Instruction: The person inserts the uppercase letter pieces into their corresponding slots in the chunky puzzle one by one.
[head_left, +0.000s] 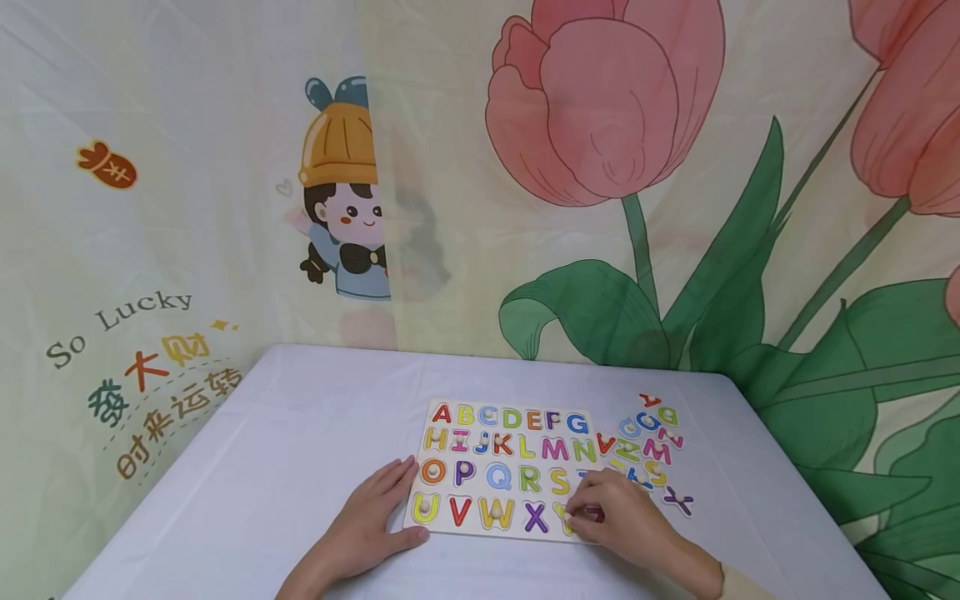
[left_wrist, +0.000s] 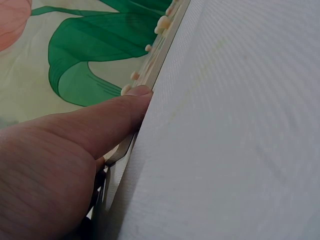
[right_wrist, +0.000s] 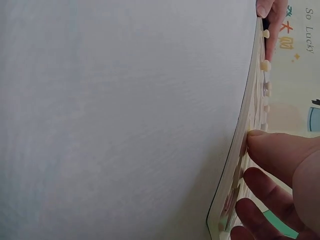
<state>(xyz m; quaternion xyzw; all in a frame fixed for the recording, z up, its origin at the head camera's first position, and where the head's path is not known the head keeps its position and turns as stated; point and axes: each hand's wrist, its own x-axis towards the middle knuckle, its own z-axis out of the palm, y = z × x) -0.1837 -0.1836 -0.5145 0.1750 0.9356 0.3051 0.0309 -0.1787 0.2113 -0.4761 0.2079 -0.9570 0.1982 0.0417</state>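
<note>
Steadily, a pair of bare hands works at a pale letter board (head_left: 480,492) lying flat on a table spread with a white cloth (head_left: 322,417), its colored alphabet set out in four rows. At the board's left side, the left hand (head_left: 363,521) rests with fingers extended and set apart from the thumb, the fingertips at the side edge and the thumb touching the near left corner. Across from it, the right hand (head_left: 630,512) reaches over the near right corner, thumb and forefinger brought together on the yellow Y (head_left: 559,510) in the bottom row, between the purple X of that row and the last space, which the fingers partly cover. Pale knobs stand on several letters, among them a yellow-green U (head_left: 425,507), an orange O (head_left: 432,472) and a yellow W (head_left: 496,514). Just beyond the board's right edge lies a scatter of loose letters, including a magenta M (head_left: 657,452), a red A (head_left: 649,401) and a second purple X (head_left: 678,500). Behind the table hangs a printed backdrop with pink tulips (head_left: 607,108) and a capped cartoon figure (head_left: 352,208).
</note>
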